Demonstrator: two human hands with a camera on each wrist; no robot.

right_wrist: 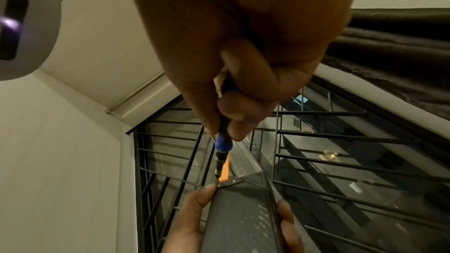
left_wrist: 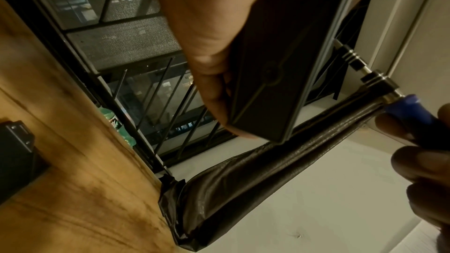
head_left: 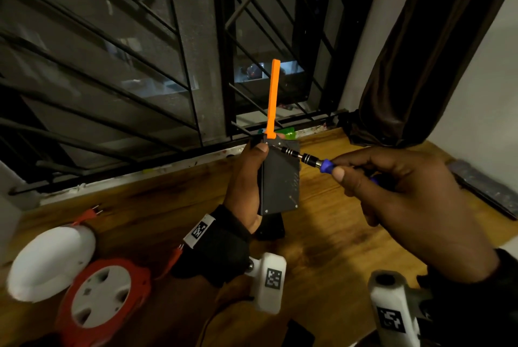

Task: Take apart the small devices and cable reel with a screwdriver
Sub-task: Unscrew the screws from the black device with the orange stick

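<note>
My left hand (head_left: 249, 178) grips a flat black box-shaped device (head_left: 280, 178) upright above the wooden table, thumb along its left edge. An orange antenna-like bar (head_left: 273, 99) sticks up from its top. My right hand (head_left: 392, 186) pinches a blue-handled screwdriver (head_left: 311, 160), whose tip meets a screw at the device's top corner (right_wrist: 220, 184). In the left wrist view the device's black back (left_wrist: 280, 64) fills the palm and the screwdriver (left_wrist: 380, 82) comes in from the right. A red and white cable reel (head_left: 101, 296) lies at the front left.
A white rounded cover (head_left: 50, 262) lies beside the reel. A small black box (head_left: 269, 227) sits on the wooden table (head_left: 322, 248) under the device. A barred window (head_left: 140, 66) runs behind, a dark curtain (head_left: 420, 52) hangs right, and a green bottle (head_left: 287, 133) stands on the sill.
</note>
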